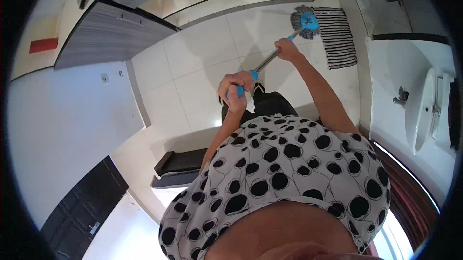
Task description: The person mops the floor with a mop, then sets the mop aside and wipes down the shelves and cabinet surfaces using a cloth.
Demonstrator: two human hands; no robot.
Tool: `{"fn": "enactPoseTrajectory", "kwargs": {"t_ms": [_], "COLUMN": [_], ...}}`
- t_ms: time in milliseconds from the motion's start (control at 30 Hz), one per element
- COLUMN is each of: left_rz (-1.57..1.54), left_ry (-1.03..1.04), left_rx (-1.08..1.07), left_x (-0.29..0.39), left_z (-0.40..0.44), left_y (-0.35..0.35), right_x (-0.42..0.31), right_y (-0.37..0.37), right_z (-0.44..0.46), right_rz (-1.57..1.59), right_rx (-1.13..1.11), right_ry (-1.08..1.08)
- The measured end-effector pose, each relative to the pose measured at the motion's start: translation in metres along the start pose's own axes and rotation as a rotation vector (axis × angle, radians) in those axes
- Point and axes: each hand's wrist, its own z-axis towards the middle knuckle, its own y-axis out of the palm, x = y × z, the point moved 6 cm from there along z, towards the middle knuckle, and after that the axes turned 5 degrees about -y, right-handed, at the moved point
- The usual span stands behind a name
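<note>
A spin mop (pixel 268 59) slants across in front of me, with a metal pole and blue fittings. My left hand (pixel 235 89) is closed around the blue grip at its upper end. Farther down the pole, my right hand (pixel 288 50) is wrapped round the metal tube. The mop's round blue head (pixel 308 21) with its grey strands rests on the tiled floor (pixel 202 62), touching or overlapping the left edge of a black-and-white striped mat (pixel 337 38).
Grey wooden cabinets (pixel 111 33) stand ahead and to the left. A white washbasin (pixel 420 110) is on the right wall. Low at my left is a dark bench-like item (pixel 181 163), and behind it a dark door (pixel 87 207).
</note>
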Motion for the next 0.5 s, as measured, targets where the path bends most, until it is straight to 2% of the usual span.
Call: {"fn": "enactPoseTrajectory", "kwargs": {"t_ms": [33, 133, 233, 333, 367, 400, 433, 467, 500], "left_rz": [-0.073, -0.047, -0.022, -0.003, 0.103, 0.025, 0.179, 0.177, 0.330], "left_ry": [0.013, 0.026, 0.014, 0.027, 0.010, -0.015, -0.034, 0.006, 0.043], "left_rx": [-0.072, -0.092, -0.022, -0.023, 0.077, 0.055, 0.169, 0.207, 0.328], "left_x": [0.001, 0.007, 0.032, 0.090, 0.111, 0.135, 0.119, 0.141, 0.170], "left_z": [0.003, 0.010, 0.010, 0.008, 0.003, 0.000, 0.027, 0.024, 0.018], "left_y": [0.008, 0.004, -0.015, -0.071, -0.105, -0.134, -0.071, -0.088, -0.100], "right_x": [0.003, -0.007, -0.036, -0.116, -0.154, -0.194, -0.153, -0.180, -0.214], "right_y": [-0.005, -0.009, 0.004, 0.023, 0.033, 0.042, 0.031, 0.042, 0.046], "right_z": [-0.003, -0.001, 0.006, 0.022, 0.032, 0.042, 0.049, 0.053, 0.054], "right_rz": [0.043, 0.063, 0.058, 0.011, -0.033, -0.081, 0.032, 0.081, 0.301], "right_rx": [0.018, 0.006, -0.075, -0.013, -0.083, -0.156, -0.186, -0.197, -0.014], "right_ry": [0.025, 0.096, 0.087, 0.018, -0.036, -0.091, -0.134, -0.160, -0.342]}}
